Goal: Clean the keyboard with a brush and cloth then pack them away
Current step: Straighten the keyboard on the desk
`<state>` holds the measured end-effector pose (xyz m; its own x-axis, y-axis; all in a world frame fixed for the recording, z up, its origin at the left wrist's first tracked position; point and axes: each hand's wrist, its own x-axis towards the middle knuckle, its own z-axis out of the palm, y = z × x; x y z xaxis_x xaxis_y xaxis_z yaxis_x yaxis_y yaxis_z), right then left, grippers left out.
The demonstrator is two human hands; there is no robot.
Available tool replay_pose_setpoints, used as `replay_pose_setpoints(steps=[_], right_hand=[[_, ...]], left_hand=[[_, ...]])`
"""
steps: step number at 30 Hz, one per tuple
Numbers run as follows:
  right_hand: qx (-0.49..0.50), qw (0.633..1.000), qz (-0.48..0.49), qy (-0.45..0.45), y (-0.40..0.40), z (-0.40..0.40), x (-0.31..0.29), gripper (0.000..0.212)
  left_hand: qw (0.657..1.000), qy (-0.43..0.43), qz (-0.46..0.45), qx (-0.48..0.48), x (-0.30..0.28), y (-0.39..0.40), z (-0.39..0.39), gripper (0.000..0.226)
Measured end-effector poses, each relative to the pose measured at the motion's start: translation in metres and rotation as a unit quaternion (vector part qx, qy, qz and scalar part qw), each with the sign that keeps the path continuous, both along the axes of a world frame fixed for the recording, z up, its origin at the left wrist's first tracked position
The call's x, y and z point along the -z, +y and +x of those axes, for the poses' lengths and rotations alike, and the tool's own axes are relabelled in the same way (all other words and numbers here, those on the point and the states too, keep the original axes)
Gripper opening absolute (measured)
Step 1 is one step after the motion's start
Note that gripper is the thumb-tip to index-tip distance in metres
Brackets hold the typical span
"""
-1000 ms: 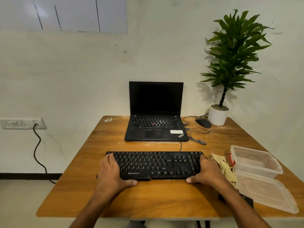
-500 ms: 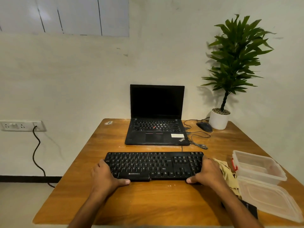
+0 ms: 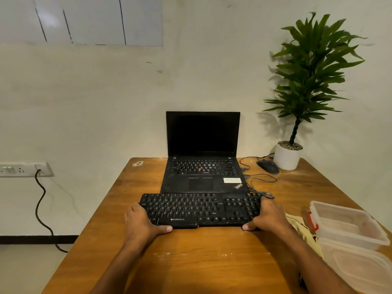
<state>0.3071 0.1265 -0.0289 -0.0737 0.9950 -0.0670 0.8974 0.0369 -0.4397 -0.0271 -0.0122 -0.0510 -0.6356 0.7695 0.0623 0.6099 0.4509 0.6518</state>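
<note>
Keyboard (image 3: 200,210), black, lies across the middle of the table (image 3: 212,257), its far edge touching the front edge of the laptop (image 3: 203,166) at 12 o'clock. Left hand (image 3: 141,223) grips the keyboard's left end, thumb curled along the near edge, fingers round the end. Right hand (image 3: 268,216) grips the right end in the same way, thumb tip on the near edge. Whether the keyboard rests on the table or is raised cannot be told.

At 3 o'clock of the keyboard, just beside the right hand, a yellowish cloth (image 3: 301,229) lies crumpled, partly hidden by the right forearm. Beyond it, a clear box (image 3: 347,224) with a red clip stands open; its lid (image 3: 360,270) lies at 5 o'clock, touching the box. No brush can be made out.

At 1 o'clock, cables (image 3: 261,183) run from the laptop's right side to a mouse (image 3: 267,166). A potted plant (image 3: 297,98) stands in the far right corner. A wall socket (image 3: 23,169) with a black cord is at 9 o'clock.
</note>
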Motion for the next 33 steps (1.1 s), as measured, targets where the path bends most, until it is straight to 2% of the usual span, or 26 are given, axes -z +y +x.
replay_pose_setpoints(steps=[13, 24, 30, 33], right_hand=[[-0.010, 1.000, -0.006, -0.026, 0.001, -0.003, 0.000, 0.093], [-0.030, 0.999, 0.029, -0.034, -0.023, 0.001, -0.006, 0.078], [-0.035, 0.994, 0.099, -0.004, -0.047, 0.018, -0.023, 0.069], [-0.022, 0.991, 0.133, -0.015, -0.061, 0.036, -0.035, 0.059]], left_hand=[[1.000, -0.025, 0.014, 0.012, 0.003, 0.001, -0.004, 0.144], [1.000, 0.002, 0.023, -0.010, -0.001, -0.020, 0.011, 0.134], [0.997, 0.032, 0.065, 0.009, -0.012, -0.029, 0.036, 0.117], [0.997, 0.037, 0.058, 0.028, -0.020, -0.023, 0.062, 0.115]])
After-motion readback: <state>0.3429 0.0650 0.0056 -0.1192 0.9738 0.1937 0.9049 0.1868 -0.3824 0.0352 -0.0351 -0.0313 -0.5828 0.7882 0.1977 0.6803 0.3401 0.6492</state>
